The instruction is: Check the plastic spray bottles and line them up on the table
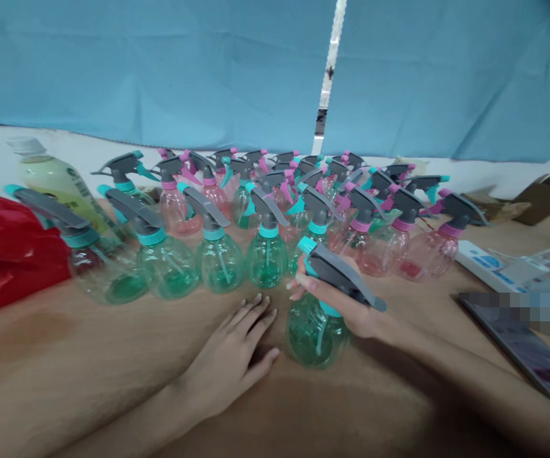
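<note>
**Right hand grips a green spray bottle at the front of the bench**

The right hand (354, 313) is closed around the neck of a green spray bottle (310, 336), with the fingers wrapped just under its grey trigger head (344, 275). The bottle stands on the bench (88, 362), tilted slightly, in front of the other bottles and apart from them. The teal nozzle tip points up and to the left.

The left hand (234, 356) lies flat on the bench, palm down and fingers spread, holding nothing. Its thumb is just beside the base of the held bottle; whether it touches the bottle cannot be told.

Behind the hands, a row of green bottles (218, 259) with grey triggers and teal collars runs across the bench. More bottles are packed behind them. Pink bottles (428, 253) cluster on the right side.

At the far left lies a red bag (7, 251). A pale yellow bottle with a white cap (55, 181) stands behind it.

To the right are a white power strip (487, 262) and a dark flat device (530, 350). A blue sheet (160, 63) hangs along the back.
</note>
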The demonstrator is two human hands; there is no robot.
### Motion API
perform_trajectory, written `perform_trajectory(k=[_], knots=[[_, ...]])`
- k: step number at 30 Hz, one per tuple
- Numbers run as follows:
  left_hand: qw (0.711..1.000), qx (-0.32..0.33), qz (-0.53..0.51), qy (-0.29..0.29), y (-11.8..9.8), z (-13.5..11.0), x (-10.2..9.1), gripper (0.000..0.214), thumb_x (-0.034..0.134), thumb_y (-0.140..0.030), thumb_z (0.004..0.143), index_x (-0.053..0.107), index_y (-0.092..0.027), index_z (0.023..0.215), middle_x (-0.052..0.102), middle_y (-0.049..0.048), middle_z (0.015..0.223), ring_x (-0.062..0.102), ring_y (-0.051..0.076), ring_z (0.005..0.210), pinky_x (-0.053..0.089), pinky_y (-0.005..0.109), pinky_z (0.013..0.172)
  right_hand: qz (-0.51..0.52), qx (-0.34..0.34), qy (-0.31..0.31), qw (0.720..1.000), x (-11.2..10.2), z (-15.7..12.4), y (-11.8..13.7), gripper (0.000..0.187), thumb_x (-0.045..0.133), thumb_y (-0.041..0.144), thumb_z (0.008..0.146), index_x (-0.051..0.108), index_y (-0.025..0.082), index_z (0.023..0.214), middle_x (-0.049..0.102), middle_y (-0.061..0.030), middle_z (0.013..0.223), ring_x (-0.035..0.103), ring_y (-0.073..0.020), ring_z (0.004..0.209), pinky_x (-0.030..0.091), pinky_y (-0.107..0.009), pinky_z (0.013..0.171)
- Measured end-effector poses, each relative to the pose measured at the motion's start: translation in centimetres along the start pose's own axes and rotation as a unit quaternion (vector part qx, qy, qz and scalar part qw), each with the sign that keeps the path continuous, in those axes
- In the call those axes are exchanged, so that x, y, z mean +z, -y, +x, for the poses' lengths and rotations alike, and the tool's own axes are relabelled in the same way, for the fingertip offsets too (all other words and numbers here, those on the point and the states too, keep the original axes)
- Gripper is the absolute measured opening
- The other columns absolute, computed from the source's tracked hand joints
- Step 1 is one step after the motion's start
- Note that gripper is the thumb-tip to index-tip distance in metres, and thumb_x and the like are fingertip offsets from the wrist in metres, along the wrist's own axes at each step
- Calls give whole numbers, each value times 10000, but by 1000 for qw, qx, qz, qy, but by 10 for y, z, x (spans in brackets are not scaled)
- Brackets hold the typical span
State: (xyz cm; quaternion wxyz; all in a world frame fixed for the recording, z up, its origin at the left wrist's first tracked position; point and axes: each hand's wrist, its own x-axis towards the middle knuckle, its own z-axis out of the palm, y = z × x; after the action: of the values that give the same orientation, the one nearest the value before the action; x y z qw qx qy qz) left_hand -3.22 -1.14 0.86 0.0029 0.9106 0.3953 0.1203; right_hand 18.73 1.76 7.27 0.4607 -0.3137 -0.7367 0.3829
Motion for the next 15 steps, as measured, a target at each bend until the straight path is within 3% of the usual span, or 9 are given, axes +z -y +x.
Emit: perform_trajectory(k=[8,15], knots=[[1000,2,-1,1,1,0,2,517,478,-409,954,425,-133,1387,411,123,1462,375,272,1343,345,466,1076,-4,10,9,1000,-2,0,0,214,525,403,888,602,209,838,554,-1,735,557,-139,657,491,-306,656],[1000,8,24,2,0,-1,1,512,462,-413,962,433,-120,1381,408,126,1462,384,272,1338,344,453,1079,12,22,5,1000,0,-3,0,239,554,405,877,622,250,1046,532,24,643,560,-157,641,497,-325,656]])
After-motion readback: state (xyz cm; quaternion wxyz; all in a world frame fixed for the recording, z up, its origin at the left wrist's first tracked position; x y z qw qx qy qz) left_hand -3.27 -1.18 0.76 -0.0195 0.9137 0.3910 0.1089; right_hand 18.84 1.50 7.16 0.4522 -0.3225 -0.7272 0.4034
